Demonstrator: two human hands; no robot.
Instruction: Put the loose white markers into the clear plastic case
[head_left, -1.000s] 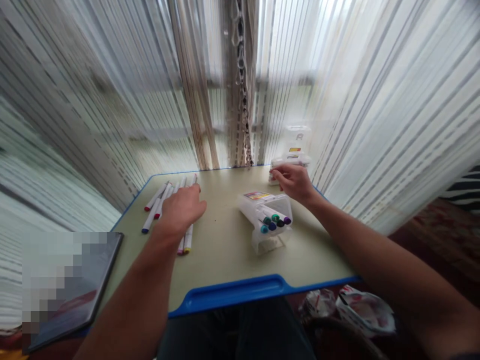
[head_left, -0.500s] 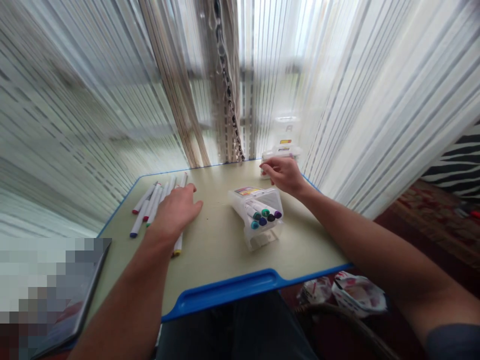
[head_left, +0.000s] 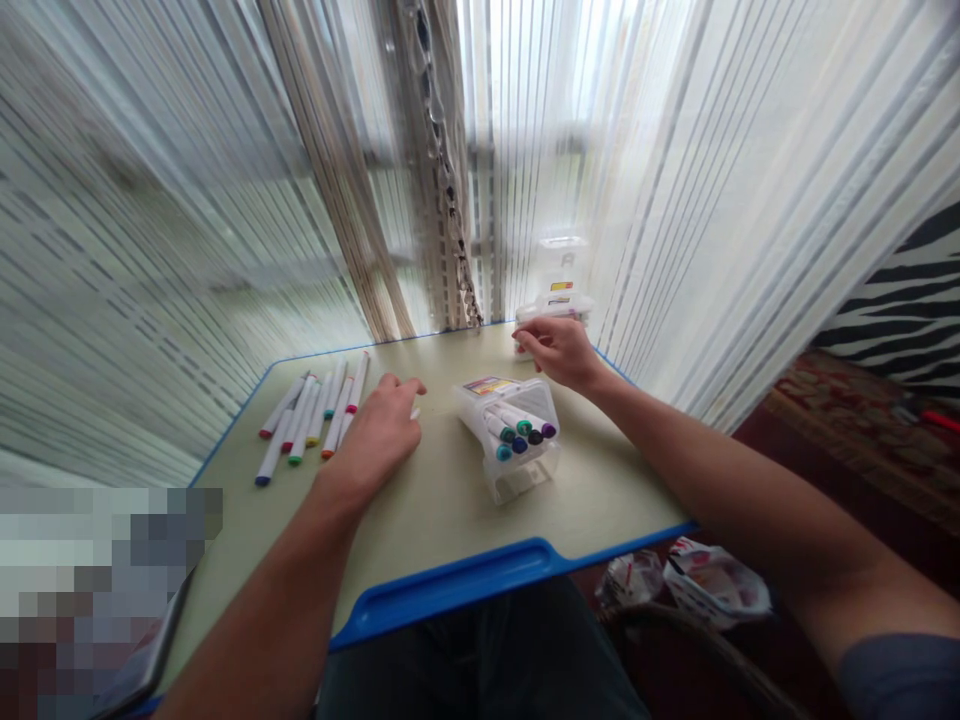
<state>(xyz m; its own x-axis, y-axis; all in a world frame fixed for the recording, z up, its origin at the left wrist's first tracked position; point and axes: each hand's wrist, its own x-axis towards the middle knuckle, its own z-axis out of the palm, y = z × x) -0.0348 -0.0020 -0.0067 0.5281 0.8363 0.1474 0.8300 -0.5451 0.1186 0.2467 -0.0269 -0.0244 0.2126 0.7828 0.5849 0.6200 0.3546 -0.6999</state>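
Note:
My left hand (head_left: 384, 420) is over the left-centre of the table, closed on a white marker (head_left: 415, 413); only its end shows between thumb and fingers. Left of it lies a loose group of white markers (head_left: 300, 420) with coloured caps, among them blue, green, red, yellow and orange. At the centre a clear plastic case (head_left: 491, 480) lies open towards me, with several markers (head_left: 523, 428) inside, their blue, green, black and purple caps facing me. My right hand (head_left: 559, 350), fingers curled together, is in front of a second clear case (head_left: 566, 300); what it holds, if anything, is hidden.
The pale tabletop (head_left: 420, 510) has a blue rim with a pen groove (head_left: 450, 578) at the front. String curtains (head_left: 637, 150) hang close behind and beside it. A dark-edged flat object (head_left: 161, 640) lies at the left, partly blurred. Plastic bags (head_left: 712, 585) sit below on the right.
My left hand has moved right, off the loose markers, with a marker in it. The yellow-capped marker below the hand no longer shows there. My right hand holds nearly the same pose.

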